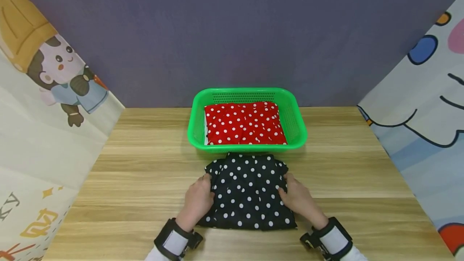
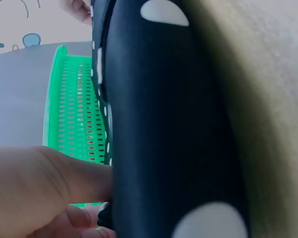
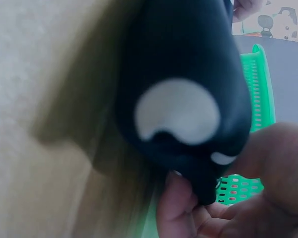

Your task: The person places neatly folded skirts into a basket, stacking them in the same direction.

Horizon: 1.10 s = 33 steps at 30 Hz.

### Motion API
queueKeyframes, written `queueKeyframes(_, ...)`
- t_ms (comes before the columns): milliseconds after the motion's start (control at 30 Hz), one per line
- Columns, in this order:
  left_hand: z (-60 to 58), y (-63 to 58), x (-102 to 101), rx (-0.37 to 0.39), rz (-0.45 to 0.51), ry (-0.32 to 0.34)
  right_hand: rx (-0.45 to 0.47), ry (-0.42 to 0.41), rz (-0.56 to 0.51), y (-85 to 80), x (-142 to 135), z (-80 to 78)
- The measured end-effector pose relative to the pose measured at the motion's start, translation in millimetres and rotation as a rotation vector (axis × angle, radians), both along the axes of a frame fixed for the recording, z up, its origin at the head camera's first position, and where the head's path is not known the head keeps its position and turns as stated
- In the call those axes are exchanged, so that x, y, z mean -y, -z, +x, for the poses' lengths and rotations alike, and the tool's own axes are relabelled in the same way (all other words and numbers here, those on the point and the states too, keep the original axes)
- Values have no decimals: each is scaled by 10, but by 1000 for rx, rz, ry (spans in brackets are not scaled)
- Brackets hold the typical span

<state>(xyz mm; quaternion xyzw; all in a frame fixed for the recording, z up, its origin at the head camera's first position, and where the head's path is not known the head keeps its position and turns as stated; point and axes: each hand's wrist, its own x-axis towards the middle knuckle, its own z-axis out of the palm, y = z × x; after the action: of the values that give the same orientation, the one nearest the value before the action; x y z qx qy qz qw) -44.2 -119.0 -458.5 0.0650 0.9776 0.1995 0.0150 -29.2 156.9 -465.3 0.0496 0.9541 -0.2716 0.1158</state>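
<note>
A folded black cloth garment with white dots (image 1: 250, 196) lies in front of me, its far edge close to a green basket. My left hand (image 1: 198, 198) grips its left side, thumb on top and fingers curled beneath. On the opposite side my right hand (image 1: 300, 196) pinches the right edge; the right wrist view shows the cloth (image 3: 184, 54) bunched between thumb and fingers (image 3: 176, 206). Close to the camera, the left wrist view shows the dark fabric (image 2: 164, 124) beside the left thumb (image 2: 84, 181).
Behind the garment stands the green perforated basket (image 1: 301, 132), with a folded red cloth with white dots (image 1: 244, 124) inside it. The wooden table (image 1: 145, 156) ends at a dark blue-grey wall (image 1: 235, 31). Cartoon-printed sheets flank both sides.
</note>
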Motion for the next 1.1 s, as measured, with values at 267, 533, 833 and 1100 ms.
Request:
queueKeyframes(267,80,-35,61,22,102,-27,-114,-3,-27,14,3,93)
queueKeyframes(533,240,-144,102,-38,152,-14,-224,-2,-29,-83,34,215)
queueKeyframes(833,320,-279,115,-52,160,9,-399,-19,-15,-157,29,317)
queueKeyframes(1100,322,-314,112,-170,191,46,-588,-19,18,-199,11,348)
